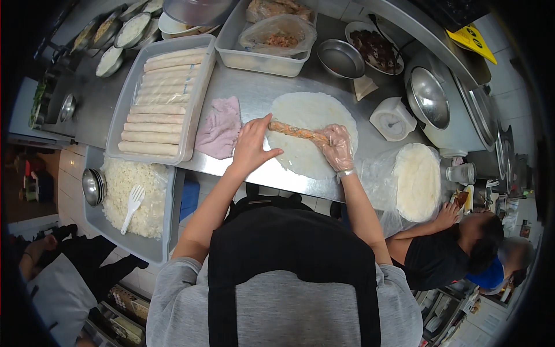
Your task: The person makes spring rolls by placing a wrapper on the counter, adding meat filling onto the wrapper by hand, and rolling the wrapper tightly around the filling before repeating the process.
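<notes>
We have a round pale sheet (315, 159) flat on the steel counter (245, 87), with an orange filling log (298, 132) lying across it from about nine o'clock to three. Taking the sheet as our clock centre: our left hand (252, 141), bare, is at nine o'clock, fingers extended and together, thumb spread wide, fingertips at the log's near-nine end; it isn't closed round anything, and we can't tell how firmly it touches. Our right hand (338, 148), in a clear plastic glove, sits at three o'clock, fingers curled in and closed on the log's other end. Pink cloth (218, 128) at nine, just beside the left hand; past it, a plastic tray (186, 136) holding a row of pale rolls (159, 104). White tub (260, 62) at eleven, with a bag of orange filling (281, 39) in it. Metal bowl (341, 58) and a plate of dark food (374, 51) at one. White scale (393, 120) at three. More pale sheets (416, 182) at four, on plastic, near a co-worker's hand (447, 214). Grey bin (151, 250) at eight: white grains (118, 179), with a white fork (134, 202) lying on them.
</notes>
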Tool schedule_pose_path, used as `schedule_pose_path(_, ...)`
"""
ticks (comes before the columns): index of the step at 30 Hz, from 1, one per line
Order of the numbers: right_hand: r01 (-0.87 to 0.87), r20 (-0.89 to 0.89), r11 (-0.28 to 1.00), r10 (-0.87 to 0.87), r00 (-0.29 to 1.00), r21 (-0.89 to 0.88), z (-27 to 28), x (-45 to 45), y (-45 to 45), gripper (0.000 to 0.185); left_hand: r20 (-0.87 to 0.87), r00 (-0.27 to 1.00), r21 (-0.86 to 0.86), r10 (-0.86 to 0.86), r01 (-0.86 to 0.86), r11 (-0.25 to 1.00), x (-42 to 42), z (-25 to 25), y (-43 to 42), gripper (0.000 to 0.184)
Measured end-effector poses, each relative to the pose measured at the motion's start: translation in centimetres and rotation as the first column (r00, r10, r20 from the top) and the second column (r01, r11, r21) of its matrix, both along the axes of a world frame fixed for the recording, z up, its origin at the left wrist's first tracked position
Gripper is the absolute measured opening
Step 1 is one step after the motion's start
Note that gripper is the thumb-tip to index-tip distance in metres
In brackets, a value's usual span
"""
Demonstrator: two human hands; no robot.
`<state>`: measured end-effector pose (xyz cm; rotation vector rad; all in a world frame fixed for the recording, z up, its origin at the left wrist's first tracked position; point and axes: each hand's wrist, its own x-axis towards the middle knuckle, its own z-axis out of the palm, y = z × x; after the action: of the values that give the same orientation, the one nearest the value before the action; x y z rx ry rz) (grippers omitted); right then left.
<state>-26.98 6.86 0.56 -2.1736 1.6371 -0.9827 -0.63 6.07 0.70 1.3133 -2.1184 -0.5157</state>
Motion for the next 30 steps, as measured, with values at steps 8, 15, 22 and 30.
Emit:
schedule_pose_path(8,-0.028,-0.067,0.999,0.027,0.997,-0.022,-1.2,-1.3,0.4,0.033,0.007,1.000,0.002,0.008,-0.008,1.000,0.0,0.2,-0.1,0.096)
schedule_pose_path(15,0.072,-0.067,0.997,-0.072,0.995,-0.013,1.0,-1.5,1.6,0.044,-0.007,1.000,0.009,0.003,-0.003,1.000,0.0,0.3,0.0,0.095)
schedule_pose_path(22,-0.054,-0.058,0.996,0.059,0.997,0.071,0.0,-2.4,0.7,0.046,0.015,1.000,0.006,0.003,-0.003,1.000,-0.1,0.3,0.0,0.096)
schedule_pose_path(30,-0.065,0.011,0.996,0.064,0.998,0.059,-0.2,-0.9,0.0,0.033,0.013,1.000,-0.012,0.000,0.000,1.000,-0.1,0.1,0.0,0.097)
